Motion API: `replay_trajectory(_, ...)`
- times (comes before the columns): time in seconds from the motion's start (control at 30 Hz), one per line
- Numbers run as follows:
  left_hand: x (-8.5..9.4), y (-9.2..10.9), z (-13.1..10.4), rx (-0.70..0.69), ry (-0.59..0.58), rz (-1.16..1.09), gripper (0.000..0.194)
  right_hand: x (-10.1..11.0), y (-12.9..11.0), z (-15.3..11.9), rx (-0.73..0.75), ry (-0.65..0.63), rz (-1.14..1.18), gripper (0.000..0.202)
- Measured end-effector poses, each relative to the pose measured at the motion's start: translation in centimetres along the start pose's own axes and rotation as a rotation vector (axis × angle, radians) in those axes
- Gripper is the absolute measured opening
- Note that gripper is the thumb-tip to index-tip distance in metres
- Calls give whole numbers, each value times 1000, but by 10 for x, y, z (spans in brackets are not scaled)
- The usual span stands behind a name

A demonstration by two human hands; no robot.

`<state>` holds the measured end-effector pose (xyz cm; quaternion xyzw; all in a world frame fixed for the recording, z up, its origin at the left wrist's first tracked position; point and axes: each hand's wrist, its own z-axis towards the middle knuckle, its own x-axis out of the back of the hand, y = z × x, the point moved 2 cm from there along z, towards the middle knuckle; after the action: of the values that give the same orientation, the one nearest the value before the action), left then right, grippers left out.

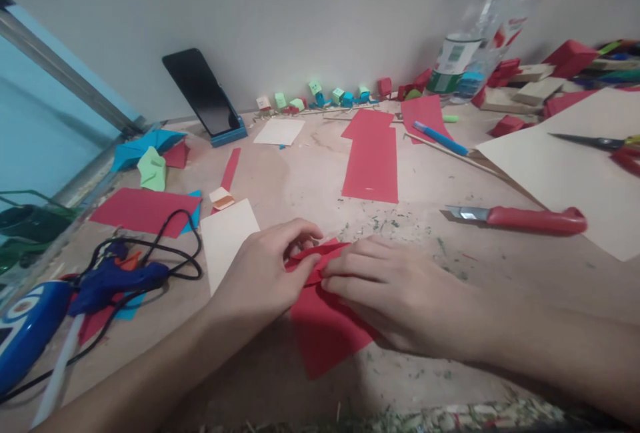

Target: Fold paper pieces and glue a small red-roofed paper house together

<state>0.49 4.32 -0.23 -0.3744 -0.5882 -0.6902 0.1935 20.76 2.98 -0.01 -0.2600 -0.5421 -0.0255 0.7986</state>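
A sheet of red paper (330, 333) lies at the table's near middle, its far part folded up into a narrow raised strip. My left hand (273, 263) pinches the left end of that fold between thumb and curled fingers. From the right, my right hand (395, 286) presses its closed fingers on the same fold and covers part of the sheet. Just left of my left hand lies a cream paper piece (227, 236). A red-handled utility knife (530, 218) rests to the right, its blade toward the left.
At left, a blue glue gun (120, 273) lies with its looping black cord. Behind stand a phone (203, 89) on a blue holder and several small paper cubes (315, 88). Plastic bottles (455, 63), scissors (600, 143) and a blue pen (440, 138) are at right.
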Motion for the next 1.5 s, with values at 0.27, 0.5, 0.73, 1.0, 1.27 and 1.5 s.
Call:
replay_trajectory(0.27, 0, 2, 1, 4, -77, -52, 19, -3, 1, -2, -28, 28, 93, 31)
replay_trajectory(0.5, -2, 4, 1, -15, -92, -93, 16, -1, 1, -2, -55, 40, 92, 31)
replay_trajectory(0.73, -4, 8, -1, -44, -117, -149, 21, -3, -1, 1, -80, 54, 70, 26)
replay_trajectory(1.0, 0, 9, -2, -49, -111, -179, 22, -1, -3, -1, -38, -42, -12, 28)
replay_trajectory(1.27, 6, 14, -5, -239, 8, -79, 27, 19, -13, 2, -234, 294, 177, 20)
replay_trajectory(1.5, 10, 21, -13, -199, 190, -170, 19, 17, -7, 4, -556, 224, 327, 9)
